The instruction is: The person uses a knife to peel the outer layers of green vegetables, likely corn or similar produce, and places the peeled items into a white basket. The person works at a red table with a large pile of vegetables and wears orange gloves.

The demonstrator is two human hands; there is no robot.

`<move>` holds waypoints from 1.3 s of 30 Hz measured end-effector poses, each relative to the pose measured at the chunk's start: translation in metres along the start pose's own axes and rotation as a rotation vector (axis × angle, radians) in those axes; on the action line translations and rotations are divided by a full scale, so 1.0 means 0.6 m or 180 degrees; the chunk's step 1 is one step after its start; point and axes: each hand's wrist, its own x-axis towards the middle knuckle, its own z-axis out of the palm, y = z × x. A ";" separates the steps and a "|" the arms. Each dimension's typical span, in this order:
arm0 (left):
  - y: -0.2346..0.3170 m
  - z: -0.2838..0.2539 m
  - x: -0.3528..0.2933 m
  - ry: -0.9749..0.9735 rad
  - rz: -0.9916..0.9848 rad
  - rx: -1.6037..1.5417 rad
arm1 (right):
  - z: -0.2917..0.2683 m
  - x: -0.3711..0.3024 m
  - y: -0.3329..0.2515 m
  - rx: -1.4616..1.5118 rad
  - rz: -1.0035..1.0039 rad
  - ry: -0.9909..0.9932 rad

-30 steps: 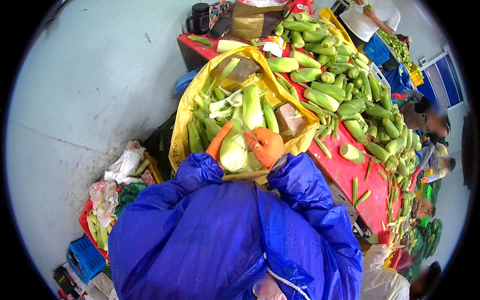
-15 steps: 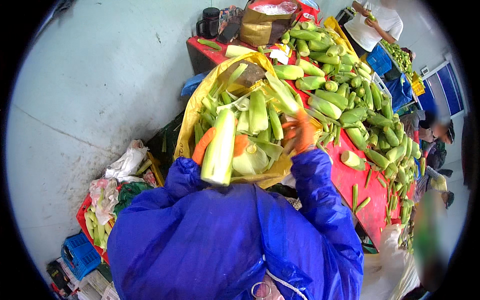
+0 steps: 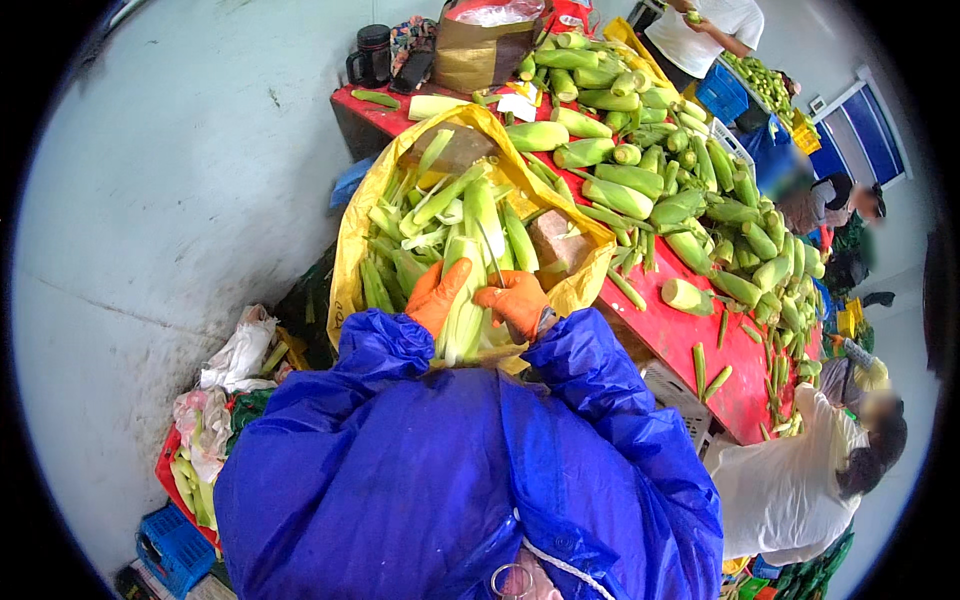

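Both my hands wear orange gloves. My left hand (image 3: 437, 297) is closed round the left side of a pale green ear of corn (image 3: 462, 318), which stands upright close to my chest. At its right side my right hand (image 3: 516, 303) is closed on a thin, dark, knife-like blade (image 3: 491, 250), whose tip points away from me. Its handle is hidden in the glove. Below and beyond my hands is a wide-mouthed yellow sack (image 3: 352, 235), holding loose green corn husks (image 3: 405, 225) and a brownish block (image 3: 560, 243).
A red table (image 3: 655, 335) carries a large heap of unshucked corn (image 3: 690, 205) on my right. At its far end stand a brown bag (image 3: 485, 50) and a dark mug (image 3: 372, 55). A person in white (image 3: 790, 480) bends at the right. Blue crate (image 3: 172, 548) lies lower left.
My right hand has come in from the sack's right side, leaving a husk behind, to the ear. The ear now stands deeper between both hands. A person in white has appeared lower right.
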 end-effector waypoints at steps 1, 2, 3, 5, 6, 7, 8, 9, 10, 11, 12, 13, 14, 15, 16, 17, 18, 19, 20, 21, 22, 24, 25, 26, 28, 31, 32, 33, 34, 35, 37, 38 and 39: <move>-0.002 0.001 0.002 -0.0105 -0.0021 -0.0037 | 0.002 0.000 -0.003 -0.0110 0.0079 0.0109; -0.008 0.002 0.006 -0.0177 -0.0016 0.0027 | 0.004 0.000 -0.003 -0.0219 0.0158 0.0215; -0.015 0.001 0.011 -0.0250 -0.0013 0.0099 | 0.005 0.003 0.007 -0.0021 0.0119 0.0340; -0.019 0.005 0.013 -0.0409 -0.0075 0.0117 | 0.003 0.027 0.052 0.0586 0.0043 0.0384; -0.018 0.007 0.013 -0.0480 -0.0132 0.0052 | 0.003 0.029 0.055 0.0879 0.0000 0.0394; -0.017 0.009 0.013 -0.0550 -0.0190 -0.0013 | -0.001 0.024 0.056 0.0763 0.0092 0.0426; -0.017 0.010 0.011 -0.0566 -0.0180 0.0069 | -0.006 0.018 0.059 0.0788 0.0101 0.0308; -0.016 0.008 0.010 -0.0586 -0.0172 0.0148 | -0.012 0.010 0.057 0.0812 0.0111 0.0193; -0.016 0.006 0.008 -0.0607 -0.0166 0.0228 | -0.017 0.001 0.053 0.0837 0.0123 0.0080; -0.021 0.004 0.008 -0.0643 -0.0092 0.0255 | -0.026 -0.008 0.044 0.0548 0.0284 -0.0056; -0.024 0.002 0.013 -0.0688 -0.0006 0.0291 | -0.028 -0.015 0.034 0.0458 0.0205 0.0016; -0.027 0.000 0.017 -0.0744 0.0075 0.0325 | -0.030 -0.022 0.028 0.0371 0.0132 0.0100; -0.027 -0.005 0.019 -0.0812 0.0085 0.0526 | -0.033 -0.027 0.027 0.0288 0.0066 0.0201; -0.025 -0.005 0.020 -0.0908 0.0091 0.0724 | -0.043 -0.021 0.020 0.0236 -0.0029 0.0271; -0.027 0.006 0.032 -0.1079 0.0133 0.0900 | -0.048 -0.026 0.014 0.0123 -0.0149 0.0448; -0.038 -0.004 0.033 -0.0942 0.0059 0.0975 | -0.044 -0.025 -0.002 -0.0381 -0.0039 0.0438; -0.051 -0.014 0.036 -0.0898 -0.0017 0.1071 | -0.034 -0.015 0.013 -0.0120 -0.0243 0.0588; -0.049 -0.011 0.029 -0.0850 0.0121 0.1026 | -0.023 0.013 0.043 0.0499 -0.0013 0.0740; -0.066 -0.022 0.039 -0.0825 0.0268 0.0844 | -0.028 0.026 0.065 0.0363 -0.0412 0.0607; -0.072 -0.028 0.048 -0.0762 0.0346 0.0701 | -0.048 0.059 0.116 -0.1878 -0.1930 0.0551; -0.055 -0.022 0.052 -0.0655 0.0929 0.1144 | -0.029 0.057 0.111 -0.0232 -0.1249 0.0521; -0.031 0.022 0.049 -0.0611 0.1210 0.1223 | -0.009 0.058 0.108 0.1517 -0.0892 0.0927; -0.021 0.039 0.047 -0.0548 0.1340 0.1266 | -0.005 0.071 0.115 0.1774 -0.0995 0.0778; -0.022 0.046 0.049 -0.0441 0.1463 0.1312 | 0.001 0.064 0.100 0.1863 -0.0908 0.0843; -0.046 0.033 0.087 -0.0488 0.1011 0.0636 | -0.001 0.039 0.059 0.2293 -0.0378 0.0650; -0.043 0.050 0.104 -0.0394 0.0775 0.0308 | 0.002 0.031 0.045 0.2518 -0.0513 0.0718; -0.040 0.057 0.110 -0.0431 0.0671 0.0189 | -0.006 0.032 0.044 0.2623 -0.0587 0.0782; -0.046 0.052 0.131 -0.0119 0.0775 0.0499 | -0.006 0.030 0.040 0.2746 -0.0652 0.0812; -0.044 0.038 0.157 0.0023 0.0453 0.0208 | -0.007 0.028 0.035 0.2867 -0.0724 0.0834; -0.040 0.016 0.180 0.0196 0.0138 -0.0107 | -0.009 0.023 0.025 0.2753 -0.0746 0.0796; -0.015 -0.012 0.182 0.0575 -0.0155 -0.0564 | -0.008 0.012 0.027 0.2511 -0.1059 0.0909; -0.005 -0.039 0.196 0.0804 -0.0178 -0.1004 | -0.001 0.012 0.032 0.2409 -0.1206 0.0891; -0.010 -0.089 0.230 0.1056 -0.0173 -0.1467 | -0.003 0.038 0.078 0.2399 -0.1552 0.1017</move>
